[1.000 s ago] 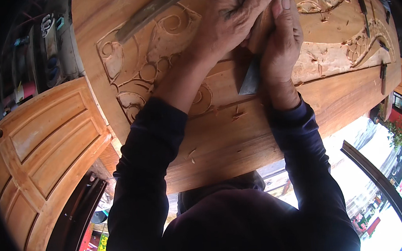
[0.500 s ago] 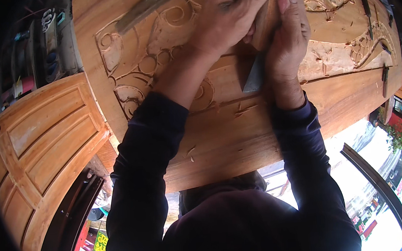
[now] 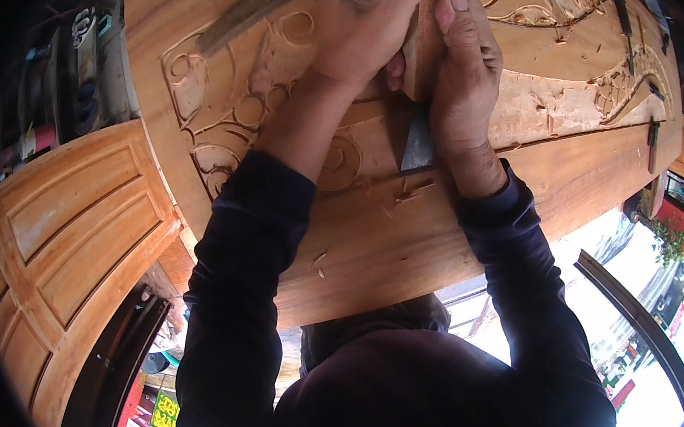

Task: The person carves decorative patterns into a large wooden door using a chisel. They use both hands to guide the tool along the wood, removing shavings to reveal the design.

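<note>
Both my hands are closed on a wooden-handled blade tool (image 3: 424, 58), whose wood stands at a tilt between them. Its flat grey metal blade, widening to a slanted edge, comes out below toward me, over a carved wooden panel (image 3: 377, 243). My left hand (image 3: 371, 36) wraps the wood from the left, fingertips showing at its side. My right hand (image 3: 465, 81) presses along the right side, thumb lying up the wood. The tool's upper end is cut off by the picture's top. Scrolls and circles are carved in the panel around my hands.
A dark stick-like piece (image 3: 255, 14) lies on the panel at upper left. Slim dark tools (image 3: 624, 22) lie toward the right end, among curled shavings. A panelled wooden door (image 3: 87, 228) is at left, below a cluttered dark shelf area. A plant (image 3: 669, 234) is at right.
Both hands and the tool have shifted left together, the blade also coming a little toward me. The grip looks the same, and more of the blade shows.
</note>
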`<state>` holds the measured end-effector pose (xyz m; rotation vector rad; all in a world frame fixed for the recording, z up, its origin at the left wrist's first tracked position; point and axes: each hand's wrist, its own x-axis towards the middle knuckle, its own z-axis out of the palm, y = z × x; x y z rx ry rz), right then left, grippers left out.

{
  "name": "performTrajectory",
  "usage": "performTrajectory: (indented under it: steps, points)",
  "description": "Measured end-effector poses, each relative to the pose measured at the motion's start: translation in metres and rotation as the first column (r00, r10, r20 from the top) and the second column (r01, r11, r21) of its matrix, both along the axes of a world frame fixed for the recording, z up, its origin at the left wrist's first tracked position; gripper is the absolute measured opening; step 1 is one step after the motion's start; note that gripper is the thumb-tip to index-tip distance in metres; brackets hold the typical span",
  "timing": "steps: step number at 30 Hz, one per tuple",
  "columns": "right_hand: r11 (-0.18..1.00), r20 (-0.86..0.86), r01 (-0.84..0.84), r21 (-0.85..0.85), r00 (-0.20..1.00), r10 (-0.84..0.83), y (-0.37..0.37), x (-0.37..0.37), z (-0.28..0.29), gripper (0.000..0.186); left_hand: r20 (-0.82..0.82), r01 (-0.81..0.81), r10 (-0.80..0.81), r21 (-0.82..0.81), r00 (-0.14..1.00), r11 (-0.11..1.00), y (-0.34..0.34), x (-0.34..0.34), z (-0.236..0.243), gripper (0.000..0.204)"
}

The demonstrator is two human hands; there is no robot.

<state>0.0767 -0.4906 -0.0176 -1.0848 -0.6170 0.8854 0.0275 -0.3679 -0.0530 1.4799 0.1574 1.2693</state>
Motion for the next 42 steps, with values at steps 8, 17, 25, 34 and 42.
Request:
performTrajectory:
  steps: [8, 17, 25, 34, 42]
  points:
    - [0.99, 0.02, 0.138, 0.037, 0.99, -0.139, 0.008, 0.03, 0.011, 0.039, -0.064, 0.212, -0.212, -0.008, 0.975, 0.977, -0.008, 0.007, 0.011, 0.053]
    - [0.996, 0.158, 0.068, 0.056, 0.985, -0.076, 0.001, 0.023, -0.003, 0.034, -0.087, 0.212, -0.221, -0.097, 0.971, 0.972, -0.017, 0.002, 0.021, 0.032]
    - [0.996, 0.096, 0.051, 0.067, 0.994, -0.057, 0.007, 0.005, -0.007, 0.031, -0.006, 0.119, -0.121, -0.115, 0.993, 0.986, -0.01, -0.007, 0.006, 0.023]
    - [0.992, 0.084, 0.107, -0.07, 0.991, -0.101, -0.003, 0.048, 0.012, 0.043, 0.008, 0.473, -0.486, -0.244, 0.874, 0.847, -0.018, -0.002, 0.032, 0.071]
    - [0.994, 0.123, 0.08, 0.07, 0.989, -0.088, -0.007, 0.03, -0.001, 0.032, -0.107, 0.198, -0.184, 0.136, 0.977, 0.971, -0.017, 0.007, 0.015, 0.05]
